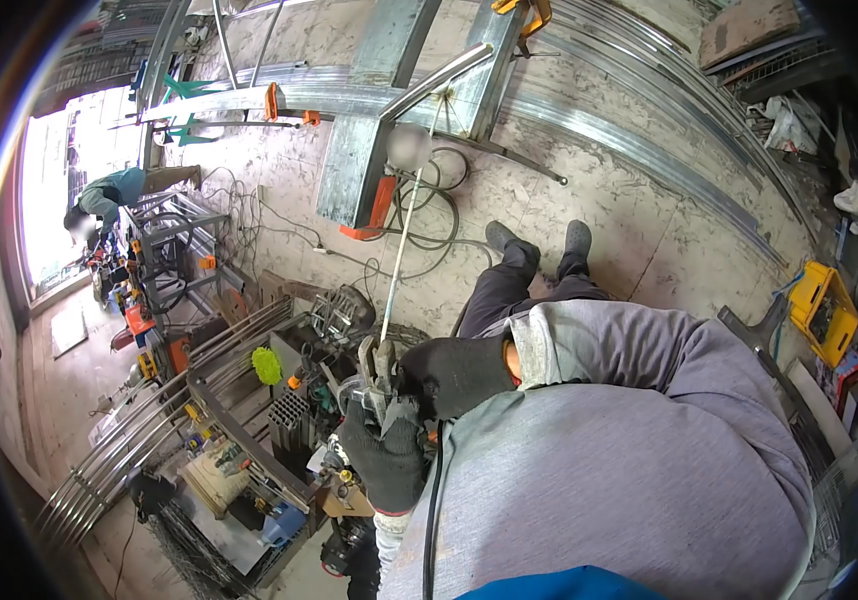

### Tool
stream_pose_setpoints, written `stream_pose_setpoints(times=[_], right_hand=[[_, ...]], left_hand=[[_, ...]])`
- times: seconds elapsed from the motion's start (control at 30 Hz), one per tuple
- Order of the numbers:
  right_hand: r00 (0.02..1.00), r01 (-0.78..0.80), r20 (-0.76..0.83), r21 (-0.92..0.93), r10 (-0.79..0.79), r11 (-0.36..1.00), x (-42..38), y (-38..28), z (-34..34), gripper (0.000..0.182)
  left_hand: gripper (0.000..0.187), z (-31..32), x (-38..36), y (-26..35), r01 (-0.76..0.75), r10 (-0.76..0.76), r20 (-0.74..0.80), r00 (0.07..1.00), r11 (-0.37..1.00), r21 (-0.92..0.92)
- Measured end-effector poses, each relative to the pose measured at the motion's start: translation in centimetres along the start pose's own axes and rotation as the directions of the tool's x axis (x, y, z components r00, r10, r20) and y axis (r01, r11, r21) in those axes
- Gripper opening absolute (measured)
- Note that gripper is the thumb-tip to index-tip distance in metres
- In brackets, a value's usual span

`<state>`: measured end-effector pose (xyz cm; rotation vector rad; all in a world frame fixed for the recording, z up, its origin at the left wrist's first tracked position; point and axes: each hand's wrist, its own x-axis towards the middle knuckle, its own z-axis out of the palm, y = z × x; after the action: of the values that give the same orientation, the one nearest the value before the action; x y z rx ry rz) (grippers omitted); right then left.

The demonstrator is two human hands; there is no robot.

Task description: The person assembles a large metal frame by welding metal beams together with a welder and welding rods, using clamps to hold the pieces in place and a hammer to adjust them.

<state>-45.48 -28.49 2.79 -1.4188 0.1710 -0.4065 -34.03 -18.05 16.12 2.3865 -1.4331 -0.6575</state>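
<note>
My right hand (459,378), in a dark glove, is closed at a metal clamp-like tool (379,368). On the tool's near side my left hand (384,455), gloved in dark grey, is wrapped round its lower part. A long, thin, pale rod (404,235) reaches from the tool's jaws up towards the steel beams. From beside my right hand a black cable (434,520) runs down over my grey top. The gloves hide much of the tool's body.
Steel beams (349,165) with orange clamps lie ahead. Hoses and cables (429,215) trail over the floor beyond my feet. A frame cart (249,440) with tools and pipes stands left. Another person (114,195) bends at the far left. A yellow crate (822,312) is right.
</note>
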Motion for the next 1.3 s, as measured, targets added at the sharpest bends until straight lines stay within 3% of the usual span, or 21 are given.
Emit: stream_pose_setpoints(times=[0.13,0.2,0.23,0.3,0.37,0.5,0.53,0.6,0.63,0.67,0.73,0.83,0.9,0.97,1.3], right_hand=[[0.997,0.072,-0.02,-0.005,-0.072,0.997,0.1,0.4,0.1,0.027],[0.993,0.111,-0.03,-0.008,-0.111,0.994,0.2,0.7,0.2,0.027],[0.998,0.064,-0.011,-0.001,-0.064,0.998,0.1,0.6,0.2,0.027],[1.0,0.018,0.006,0.005,-0.018,1.0,0.1,0.7,0.5,0.027],[0.993,0.105,-0.05,0.012,-0.104,0.994,0.4,1.6,1.2,0.027],[0.992,0.108,-0.058,-0.034,-0.11,0.994,0.4,1.9,1.2,0.027],[0.999,0.046,-0.019,-0.025,-0.047,0.999,0.4,0.7,0.5,0.027],[1.0,-0.017,0.019,-0.02,0.018,1.0,0.6,0.7,0.4,0.026],[0.998,0.056,0.016,-0.014,-0.056,0.998,0.9,1.8,0.9,0.026],[0.992,0.129,0.012,-0.01,-0.129,0.992,1.0,2.1,1.0,0.026],[0.994,0.114,-0.005,0.034,-0.114,0.993,0.7,1.7,0.9,0.026],[0.998,0.06,-0.003,0.022,-0.06,0.998,0.3,1.0,0.6,0.026],[0.961,0.239,-0.124,-0.081,-0.247,0.968,0.5,2.8,1.7,0.029],[0.958,0.253,-0.124,-0.073,-0.26,0.965,0.8,3.4,2.0,0.029],[0.974,0.209,-0.09,-0.025,-0.21,0.978,0.4,2.8,1.6,0.028]], left_hand=[[0.061,0.2,-0.1,0.1,0.059,-0.059,0.009,0.998,0.997,-0.055],[0.059,0.7,-0.5,-0.6,-0.092,0.108,-0.132,0.985,0.988,0.122],[0.059,0.5,-0.5,-0.5,-0.092,0.109,-0.132,0.985,0.988,0.122],[0.059,0.1,-0.3,-0.1,-0.025,0.026,-0.031,0.999,0.998,0.049],[0.059,0.1,-0.3,0.0,-0.022,0.023,-0.025,0.999,1.0,0.017],[0.057,0.4,-0.1,0.8,0.065,-0.067,-0.017,0.998,0.995,-0.07],[0.057,0.5,-0.1,0.9,0.066,-0.067,-0.019,0.998,0.995,-0.07],[0.056,0.9,0.2,0.9,0.256,-0.24,0.102,0.966,0.805,-0.535],[0.056,0.8,0.0,0.4,0.257,-0.238,0.105,0.965,0.806,-0.534],[0.056,0.7,-0.5,-0.5,0.117,-0.127,-0.01,0.992,0.943,-0.313],[0.057,0.9,-2.1,-2.0,-0.097,0.127,-0.203,0.971,0.984,0.153],[0.058,1.3,-1.8,-2.8,-0.177,0.211,-0.206,0.955,0.969,0.172],[0.058,1.1,-1.2,-2.0,-0.164,0.193,-0.192,0.962,0.974,0.159],[0.059,0.4,-0.4,-0.8,-0.016,0.016,-0.011,1.0,1.0,0.016],[0.055,0.4,0.0,0.4,0.063,-0.063,0.003,0.998,0.993,-0.104]])
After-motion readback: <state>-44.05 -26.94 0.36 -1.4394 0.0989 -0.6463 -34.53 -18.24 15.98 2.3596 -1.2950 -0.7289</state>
